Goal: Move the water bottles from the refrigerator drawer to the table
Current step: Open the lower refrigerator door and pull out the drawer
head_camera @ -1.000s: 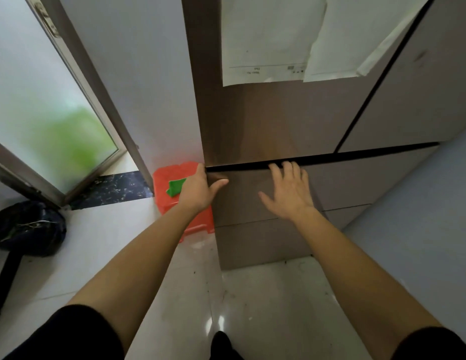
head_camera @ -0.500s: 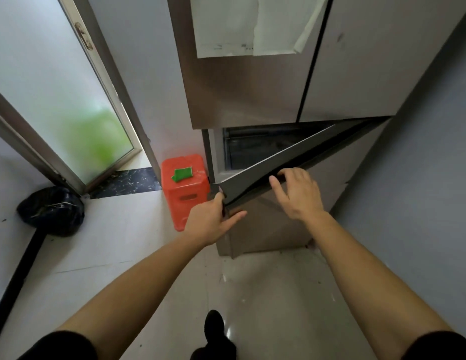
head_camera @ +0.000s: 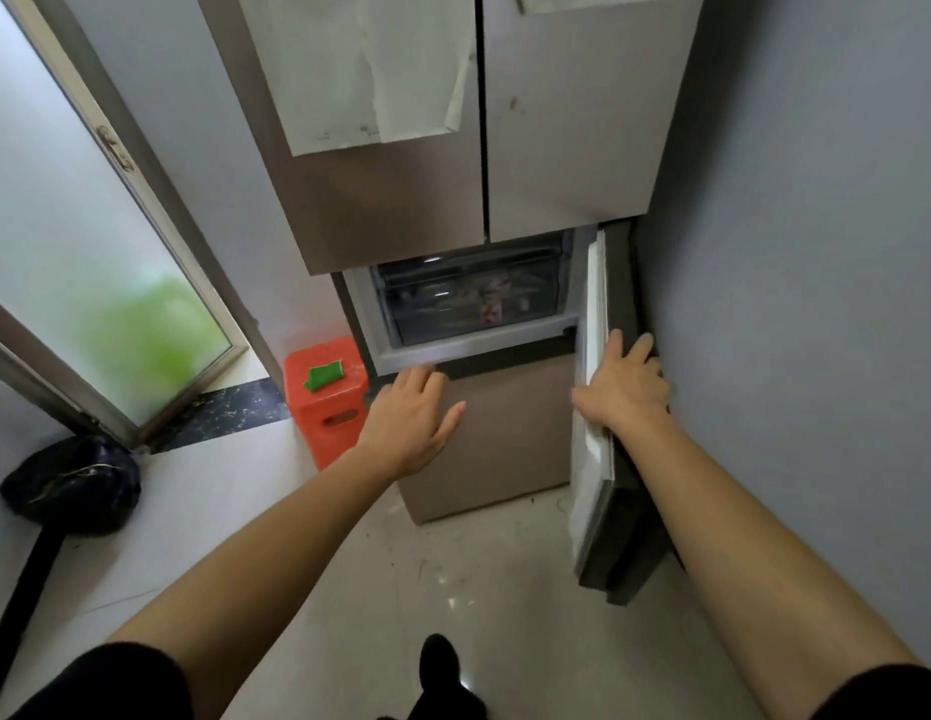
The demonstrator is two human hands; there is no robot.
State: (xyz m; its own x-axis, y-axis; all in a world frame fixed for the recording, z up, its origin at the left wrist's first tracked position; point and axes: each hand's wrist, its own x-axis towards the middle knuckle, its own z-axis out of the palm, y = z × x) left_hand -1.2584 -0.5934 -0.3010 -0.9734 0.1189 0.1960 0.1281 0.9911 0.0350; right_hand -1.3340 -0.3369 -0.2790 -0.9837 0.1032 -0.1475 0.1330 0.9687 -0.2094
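Head view: a brown multi-door refrigerator [head_camera: 401, 210] fills the corner, with a grey wall [head_camera: 816, 252] close on its right. White paper sheets [head_camera: 370, 70] hang on its upper left door. Just left of the refrigerator stands an orange plastic stool [head_camera: 344, 433] with a small green object [head_camera: 324, 376] on top. A frosted glass door [head_camera: 89, 278] is further left, and a black plastic bag [head_camera: 71, 485] lies near its foot on the pale tiled floor [head_camera: 505, 589]. A black shoe [head_camera: 440, 662] shows at bottom centre.

The small brown compartment door with white inner lining [head_camera: 593, 459] stands open to the right, near the wall, so the compartment is unobstructed. Inside sits a dark transparent refrigerator drawer [head_camera: 474, 298], pushed in. The drawer's contents [head_camera: 492, 304] show only as dim shapes with red-and-white patches, too blurred to confirm as the water bottles.

The drawer lies above and beyond the left hand [head_camera: 414, 413], and up and to the left of the right hand [head_camera: 622, 387]. Neither hand touches it.

Left hand: released, palm down, fingers straight and slightly spread, in front of the plain brown lower panel [head_camera: 505, 433]. The fingertips are at the pale sill under the drawer; contact cannot be told. The arm is extended forward.

Right hand: grasping the compartment door at its top edge, thumb on the white lining, fingers draped over onto the dark outer side. The arm is extended along the wall.
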